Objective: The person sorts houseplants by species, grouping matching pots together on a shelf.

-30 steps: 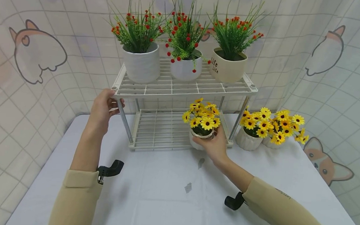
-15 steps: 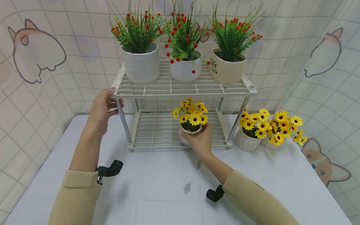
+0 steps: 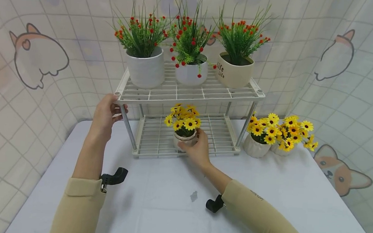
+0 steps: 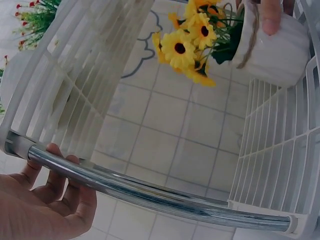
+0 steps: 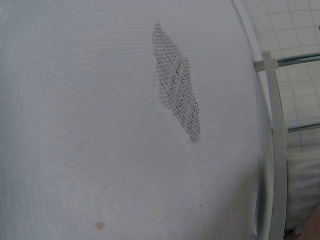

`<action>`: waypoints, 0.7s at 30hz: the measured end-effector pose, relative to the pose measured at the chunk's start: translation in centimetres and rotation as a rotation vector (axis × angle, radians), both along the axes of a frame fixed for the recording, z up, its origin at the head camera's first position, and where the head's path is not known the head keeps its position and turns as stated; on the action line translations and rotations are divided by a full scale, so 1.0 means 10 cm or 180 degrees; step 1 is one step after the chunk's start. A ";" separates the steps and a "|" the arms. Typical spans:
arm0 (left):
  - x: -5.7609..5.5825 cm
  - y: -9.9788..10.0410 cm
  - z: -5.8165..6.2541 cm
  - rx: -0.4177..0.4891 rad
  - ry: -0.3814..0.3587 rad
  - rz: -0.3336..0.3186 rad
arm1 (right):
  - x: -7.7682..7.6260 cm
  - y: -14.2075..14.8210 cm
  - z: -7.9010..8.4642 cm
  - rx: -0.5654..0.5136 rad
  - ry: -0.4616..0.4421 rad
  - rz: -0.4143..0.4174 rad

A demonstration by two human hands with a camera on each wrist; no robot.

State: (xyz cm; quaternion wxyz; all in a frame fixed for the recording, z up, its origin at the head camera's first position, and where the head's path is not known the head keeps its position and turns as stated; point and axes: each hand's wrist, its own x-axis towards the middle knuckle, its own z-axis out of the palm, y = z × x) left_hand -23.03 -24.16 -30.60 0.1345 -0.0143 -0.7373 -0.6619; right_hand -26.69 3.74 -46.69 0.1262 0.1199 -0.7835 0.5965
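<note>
Mid-frame, grips yellow-flowered pot (image 3: pixel 185 140) with right hand (image 3: pixel 199 150); left of centre, holds rack post (image 3: pixel 128 128) with left hand (image 3: pixel 103 118). Probably light, stiff, chippable; best gripped around the sides.

Head view: bright, even, diffuse light. Soft-edged shadow on white tablecloth (image 3: pixel 157 202) just inward of left forearm (image 3: pixel 92 157), fainter shade below right hand (image 3: pixel 197 148). Grid-printed backdrop (image 3: pixel 82 77) beyond left hand (image 3: pixel 103 116) mostly sharp. Left wrist view dimmer, greyer; bright streaks along chrome rack post (image 4: pixel 165 197) under left fingertips — post visibly bowed by wide lens. Right wrist view murky — hazy, low contrast, tablecloth soft; mesh-textured grey patch (image 5: pixel 177 82) clearest there, corner nearest right hand dark.
</note>
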 end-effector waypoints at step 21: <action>-0.01 0.02 -0.03 0.0177 0.0083 0.0008 | -0.05 -0.29 -0.05 0.0158 0.0147 0.0170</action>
